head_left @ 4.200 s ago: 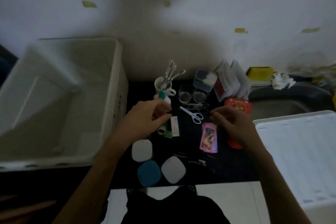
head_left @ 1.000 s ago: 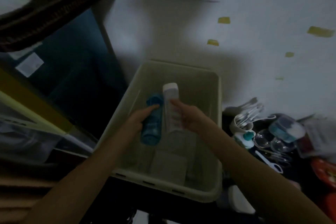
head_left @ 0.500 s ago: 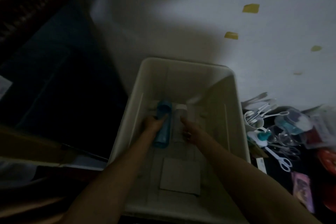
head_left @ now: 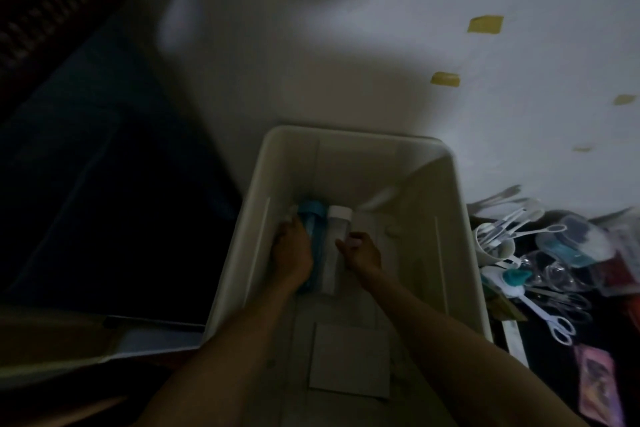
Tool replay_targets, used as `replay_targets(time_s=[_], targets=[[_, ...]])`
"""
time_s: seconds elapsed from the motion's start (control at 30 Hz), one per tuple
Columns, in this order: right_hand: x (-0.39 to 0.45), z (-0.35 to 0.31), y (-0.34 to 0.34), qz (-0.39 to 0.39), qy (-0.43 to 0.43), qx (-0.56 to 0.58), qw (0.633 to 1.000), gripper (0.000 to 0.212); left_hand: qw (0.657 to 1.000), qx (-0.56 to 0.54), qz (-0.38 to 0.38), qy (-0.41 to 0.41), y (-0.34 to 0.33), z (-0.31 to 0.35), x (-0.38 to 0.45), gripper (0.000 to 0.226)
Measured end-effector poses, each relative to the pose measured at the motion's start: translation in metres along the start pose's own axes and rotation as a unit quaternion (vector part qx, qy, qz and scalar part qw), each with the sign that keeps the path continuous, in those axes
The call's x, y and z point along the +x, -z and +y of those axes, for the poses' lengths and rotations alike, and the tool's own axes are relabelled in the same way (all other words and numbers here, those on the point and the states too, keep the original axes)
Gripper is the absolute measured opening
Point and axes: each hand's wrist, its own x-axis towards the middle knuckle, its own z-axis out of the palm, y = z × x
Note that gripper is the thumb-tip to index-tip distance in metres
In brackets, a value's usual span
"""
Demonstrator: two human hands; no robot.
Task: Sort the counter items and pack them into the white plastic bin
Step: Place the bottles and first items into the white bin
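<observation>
Inside the bin [head_left: 446, 218], the left hand [head_left: 291, 255] gripped the blue case [head_left: 314, 229] lying just right of its fingers, while the right hand [head_left: 362, 255], fingers curled, touched the white case [head_left: 335, 236] to their left.

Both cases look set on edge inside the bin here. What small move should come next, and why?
Probably let go and lift both hands out. The blue case and white case already stand side by side on the floor of the bin, left hand and right hand flanking them, while scissors wait outside.
</observation>
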Motion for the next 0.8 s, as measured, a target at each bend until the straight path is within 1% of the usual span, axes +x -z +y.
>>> replay_targets(time_s=[0.07,0.13,0.17,0.23,0.33,0.43,0.57,0.7,0.77,0.8], targets=[[-0.002,0.001,-0.002,-0.009,0.026,0.000,1.000,0.066,0.999,0.003,-0.030,0.011,-0.005,-0.003,0.004,0.048],[-0.004,0.005,-0.006,-0.029,0.055,-0.025,0.998,0.077,0.996,0.001,-0.078,0.033,-0.011,-0.005,0.005,0.054],[-0.004,0.007,-0.009,-0.034,0.064,-0.037,0.997,0.082,0.995,0.006,-0.088,0.037,-0.013,-0.006,0.005,0.056],[-0.003,0.007,-0.013,-0.030,0.074,-0.049,0.996,0.087,0.996,0.002,-0.076,0.035,-0.016,-0.008,0.006,0.054],[0.001,0.000,-0.013,-0.028,0.088,-0.060,0.994,0.085,0.997,-0.037,-0.053,0.029,-0.017,-0.010,0.009,0.044],[0.006,-0.005,-0.013,-0.025,0.096,-0.080,0.992,0.082,0.996,-0.066,-0.051,0.038,-0.016,-0.008,0.009,0.043],[0.008,0.002,-0.016,-0.029,0.099,-0.086,0.991,0.085,0.997,-0.057,-0.041,0.041,-0.017,-0.007,0.008,0.049],[0.000,-0.009,-0.007,-0.065,0.066,-0.073,0.993,0.085,0.998,-0.052,-0.041,0.023,-0.009,-0.008,0.005,0.040],[-0.008,-0.023,0.006,-0.070,0.044,-0.129,0.988,0.082,0.999,-0.033,-0.043,-0.001,0.002,-0.004,0.004,0.037],[-0.017,-0.035,0.017,-0.072,0.046,-0.170,0.982,0.076,0.999,-0.014,-0.048,-0.016,0.012,0.000,0.003,0.038]])
